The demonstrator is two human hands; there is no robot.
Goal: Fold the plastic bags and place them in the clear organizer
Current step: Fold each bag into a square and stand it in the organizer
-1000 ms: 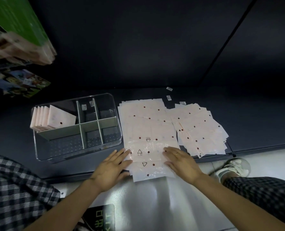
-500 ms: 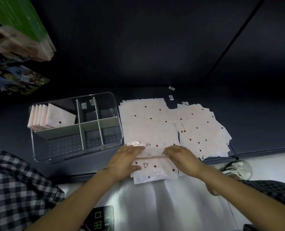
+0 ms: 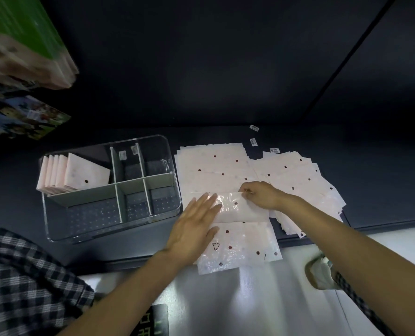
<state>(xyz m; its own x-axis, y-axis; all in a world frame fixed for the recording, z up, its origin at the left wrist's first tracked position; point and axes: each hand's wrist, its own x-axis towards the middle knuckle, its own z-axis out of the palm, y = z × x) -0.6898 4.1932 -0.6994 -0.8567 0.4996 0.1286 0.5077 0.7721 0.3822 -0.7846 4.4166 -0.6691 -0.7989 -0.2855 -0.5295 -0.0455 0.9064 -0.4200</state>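
First fold of the top plastic bag (image 3: 235,214), which lies on the flat stack (image 3: 213,166) just right of the clear organizer (image 3: 87,229). The left hand (image 3: 191,229), fingers straight, presses the bag; the right hand (image 3: 257,194) pinches its turned-over edge. Next, likely: crease, then fold again to match the folded bags (image 3: 80,177) in the organizer's far-left compartment.

You see a dim scene, glare on the bag (image 3: 228,204) and floor (image 3: 262,299), blurred top-left edge, wide-angle bowing.
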